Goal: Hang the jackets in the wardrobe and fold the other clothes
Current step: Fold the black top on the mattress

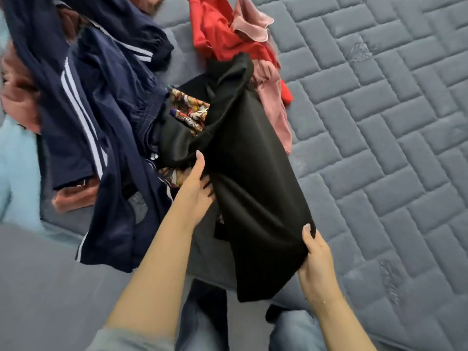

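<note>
Both hands work on a black garment point(243, 173) that lies on the mattress point(379, 122), its lower end hanging over the near edge. The right hand point(316, 257) pinches the lower corner of it between thumb and fingers. The left hand point(197, 188) presses into its middle with the fingers curled into a fold; whether it truly grips the cloth I cannot tell.

The garment lies against the pile: a patterned cloth point(188, 112) is touching it, partly tucked under its upper folds, a navy striped jacket point(101, 122) lies just beside it to the left, and red point(215, 34) and pink point(273, 105) clothes touch its far end.

Lifting now would probably drag the patterned cloth along, or tip the red and pink clothes. The cloth looks slippery, so a thin pinch may slip and drop the hanging end to the floor.
</note>
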Motion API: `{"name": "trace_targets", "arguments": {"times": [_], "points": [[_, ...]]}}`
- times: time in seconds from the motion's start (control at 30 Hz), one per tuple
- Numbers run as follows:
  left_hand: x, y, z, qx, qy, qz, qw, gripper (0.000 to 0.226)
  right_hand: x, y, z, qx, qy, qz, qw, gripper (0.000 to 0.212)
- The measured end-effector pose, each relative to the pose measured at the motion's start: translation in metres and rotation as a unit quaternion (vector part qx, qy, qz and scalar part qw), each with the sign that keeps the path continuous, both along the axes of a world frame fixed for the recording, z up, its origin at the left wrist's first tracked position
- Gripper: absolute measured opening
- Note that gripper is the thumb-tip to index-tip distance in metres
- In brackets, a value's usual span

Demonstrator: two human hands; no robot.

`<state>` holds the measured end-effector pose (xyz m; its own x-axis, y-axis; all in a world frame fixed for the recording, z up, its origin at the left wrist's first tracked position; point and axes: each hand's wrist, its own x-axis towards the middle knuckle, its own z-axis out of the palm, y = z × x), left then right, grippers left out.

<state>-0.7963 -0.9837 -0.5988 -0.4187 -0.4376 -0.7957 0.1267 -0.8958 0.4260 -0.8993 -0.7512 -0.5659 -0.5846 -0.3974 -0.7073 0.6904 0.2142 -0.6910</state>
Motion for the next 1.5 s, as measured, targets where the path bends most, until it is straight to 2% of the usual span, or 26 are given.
{"name": "trace_targets", "arguments": {"times": [0.07, 0.13, 0.2, 0.27, 0.33, 0.47, 0.5, 0.6, 0.7, 0.73, 0.8, 0.83, 0.87, 0.97, 1.0, 1.03, 1.1, 1.13, 1.2, 1.27, 1.33, 1.37, 1.4, 1.47, 1.5], "points": [[-0.02, 0.01, -0.004, 0.011, -0.002, 0.02, 1.0, 0.063, -0.004, 0.021, -0.011, 0.009, -0.011, -0.026, 1.0, 0.036], [-0.042, 0.029, -0.006, -0.004, -0.016, 0.057, 0.998, 0.051, -0.008, 0.037, -0.021, 0.015, -0.023, -0.052, 0.998, 0.035], [-0.061, 0.054, -0.008, -0.018, -0.099, 0.121, 0.987, 0.038, -0.015, 0.053, -0.029, 0.01, -0.035, -0.084, 0.996, 0.034], [-0.073, 0.08, -0.002, -0.046, -0.169, 0.182, 0.968, 0.04, -0.026, 0.072, -0.034, 0.003, -0.047, -0.116, 0.992, 0.033], [-0.085, 0.111, 0.008, -0.078, -0.197, 0.185, 0.96, 0.039, -0.041, 0.095, -0.036, 0.006, -0.058, -0.136, 0.989, 0.033], [-0.135, 0.199, 0.031, -0.169, -0.188, 0.131, 0.959, 0.015, -0.093, 0.159, -0.039, 0.05, -0.085, -0.188, 0.977, 0.03], [-0.152, 0.226, 0.036, -0.2, -0.179, 0.099, 0.958, 0.015, -0.11, 0.179, -0.038, 0.062, -0.082, -0.198, 0.975, 0.026], [-0.21, 0.314, 0.044, -0.246, -0.152, -0.008, 0.957, 0.027, -0.161, 0.242, -0.033, 0.101, -0.057, -0.227, 0.967, 0.015], [-0.27, 0.384, 0.051, -0.222, -0.109, -0.183, 0.952, 0.044, -0.217, 0.301, -0.031, 0.115, -0.019, -0.27, 0.956, 0.021], [-0.286, 0.401, 0.053, -0.208, -0.092, -0.261, 0.938, 0.049, -0.234, 0.317, -0.03, 0.116, 0.0, -0.278, 0.954, 0.025], [-0.304, 0.428, 0.058, -0.233, -0.077, -0.427, 0.87, 0.052, -0.259, 0.339, -0.028, 0.133, 0.03, -0.258, 0.956, 0.032], [-0.306, 0.436, 0.06, -0.271, -0.088, -0.479, 0.83, 0.049, -0.267, 0.346, -0.029, 0.144, 0.04, -0.232, 0.961, 0.034], [-0.304, 0.44, 0.061, -0.316, -0.1, -0.49, 0.806, 0.043, -0.272, 0.349, -0.031, 0.156, 0.055, -0.204, 0.965, 0.036], [-0.286, 0.42, 0.07, -0.413, -0.119, -0.353, 0.831, 0.026, -0.277, 0.34, -0.03, 0.179, 0.125, -0.134, 0.967, 0.034], [-0.277, 0.402, 0.069, -0.457, -0.14, -0.302, 0.825, 0.026, -0.277, 0.332, -0.026, 0.178, 0.157, -0.104, 0.966, 0.031], [-0.269, 0.379, 0.066, -0.51, -0.176, -0.269, 0.798, 0.026, -0.276, 0.323, -0.022, 0.173, 0.194, -0.066, 0.963, 0.031], [-0.259, 0.324, 0.05, -0.602, -0.274, -0.272, 0.698, 0.037, -0.277, 0.3, -0.014, 0.155, 0.277, 0.027, 0.948, 0.033], [-0.258, 0.296, 0.038, -0.623, -0.322, -0.319, 0.638, 0.05, -0.278, 0.286, -0.011, 0.145, 0.319, 0.077, 0.933, 0.034], [-0.259, 0.251, 0.009, -0.601, -0.387, -0.466, 0.521, 0.077, -0.283, 0.257, -0.007, 0.126, 0.386, 0.167, 0.898, 0.038], [-0.261, 0.226, -0.022, -0.567, -0.384, -0.577, 0.445, 0.091, -0.291, 0.226, -0.008, 0.12, 0.433, 0.237, 0.861, 0.04], [-0.263, 0.215, -0.049, -0.55, -0.361, -0.641, 0.395, 0.085, -0.301, 0.197, -0.013, 0.135, 0.475, 0.29, 0.82, 0.042], [-0.264, 0.215, -0.059, -0.547, -0.348, -0.659, 0.38, 0.074, -0.307, 0.184, -0.018, 0.151, 0.492, 0.315, 0.798, 0.043], [-0.264, 0.218, -0.067, -0.551, -0.329, -0.665, 0.381, 0.059, -0.313, 0.172, -0.025, 0.174, 0.503, 0.346, 0.773, 0.044], [-0.258, 0.236, -0.078, -0.542, -0.279, -0.672, 0.42, 0.033, -0.322, 0.155, -0.044, 0.231, 0.498, 0.43, 0.716, 0.045], [-0.251, 0.253, -0.08, -0.53, -0.252, -0.686, 0.43, 0.028, -0.324, 0.151, -0.054, 0.26, 0.48, 0.477, 0.689, 0.046]]}}
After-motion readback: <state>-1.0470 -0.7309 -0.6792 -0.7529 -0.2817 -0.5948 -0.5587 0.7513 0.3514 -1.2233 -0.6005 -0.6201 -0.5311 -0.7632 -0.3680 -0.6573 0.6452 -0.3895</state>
